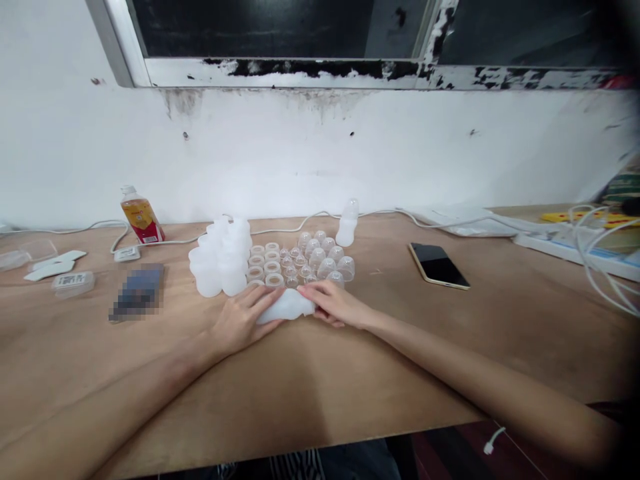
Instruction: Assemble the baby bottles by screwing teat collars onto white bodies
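Bare forearms (170,380) — left hand (239,323) and right hand (340,303) on smooth, milky-white, rounded bottle (287,305)

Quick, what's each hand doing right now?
Left hand: closed, holding one end of a white bottle.
Right hand: closed, holding the other end of that bottle.

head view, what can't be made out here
Head view: ends of the white translucent plastic piece, partly covered by the left hand and right hand.
Head view: details of the dark rectangular object, hidden by pixelation.
Head view: small print on the orange-and-red drink bottle, too tiny to read.
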`<state>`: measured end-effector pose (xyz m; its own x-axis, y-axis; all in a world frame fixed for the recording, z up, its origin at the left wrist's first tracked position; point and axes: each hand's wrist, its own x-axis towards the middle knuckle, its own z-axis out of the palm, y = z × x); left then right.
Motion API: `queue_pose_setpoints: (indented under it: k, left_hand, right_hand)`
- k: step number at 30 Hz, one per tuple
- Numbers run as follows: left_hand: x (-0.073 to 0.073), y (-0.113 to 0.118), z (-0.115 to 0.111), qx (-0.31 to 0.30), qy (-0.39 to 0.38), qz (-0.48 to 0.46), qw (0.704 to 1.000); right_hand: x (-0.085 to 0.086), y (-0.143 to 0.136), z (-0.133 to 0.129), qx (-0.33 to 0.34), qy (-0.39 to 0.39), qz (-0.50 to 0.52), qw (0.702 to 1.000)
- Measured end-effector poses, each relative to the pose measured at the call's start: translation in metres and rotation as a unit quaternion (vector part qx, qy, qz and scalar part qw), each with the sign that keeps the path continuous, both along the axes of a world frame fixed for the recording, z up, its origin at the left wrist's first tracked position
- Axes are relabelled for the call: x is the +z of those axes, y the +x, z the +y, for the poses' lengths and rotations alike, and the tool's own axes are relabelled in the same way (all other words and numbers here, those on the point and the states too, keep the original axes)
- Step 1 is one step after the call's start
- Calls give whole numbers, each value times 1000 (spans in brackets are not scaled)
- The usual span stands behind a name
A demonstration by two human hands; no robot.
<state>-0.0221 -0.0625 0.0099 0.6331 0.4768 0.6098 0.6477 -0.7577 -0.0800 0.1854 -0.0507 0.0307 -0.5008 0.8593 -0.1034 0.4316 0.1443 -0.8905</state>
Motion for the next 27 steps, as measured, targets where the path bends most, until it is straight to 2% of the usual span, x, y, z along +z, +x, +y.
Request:
queue_pose_setpoints:
  k: [3, 5, 7, 10, 13, 15, 17, 19, 21, 23, 27]
  left_hand:
    - [-1, -1, 2, 1, 90, 54, 994]
    - [0, -2, 1, 0, 130, 63, 990]
    - [1, -2, 0, 2, 145, 63, 987]
    - [3, -2, -1, 4, 133, 64, 989]
    - [3, 1, -3, -2, 96, 33, 995]
    - [4, 3, -5, 1, 57, -11, 998]
    - [4, 5, -6, 23, 9, -57, 998]
    - [4, 5, -7, 57, -48, -97, 992]
    - [4, 4, -7, 95, -106, -128, 982]
    - [3, 4, -5, 124, -146, -152, 970]
    - [3, 4, -3, 136, -170, -178, 960]
  right_hand:
    - [-2, 1, 5, 22, -184, 58, 981]
    - [-3, 2, 8, 52, -257, 73, 962]
    - [-2, 3, 10, 87, -298, 72, 948]
    - [4, 4, 7, 116, -303, 49, 945]
    - [15, 7, 1, 93, -219, 9, 971]
    - [25, 13, -2, 62, -102, -14, 993]
    - [35, 21, 0, 22, 64, -33, 997]
    - [42, 31, 6, -28, 245, -84, 965]
    - [42, 39, 14, -66, 372, -179, 908]
    - [35, 44, 20, -80, 397, -290, 867]
    - [16, 45, 25, -63, 339, -423, 838]
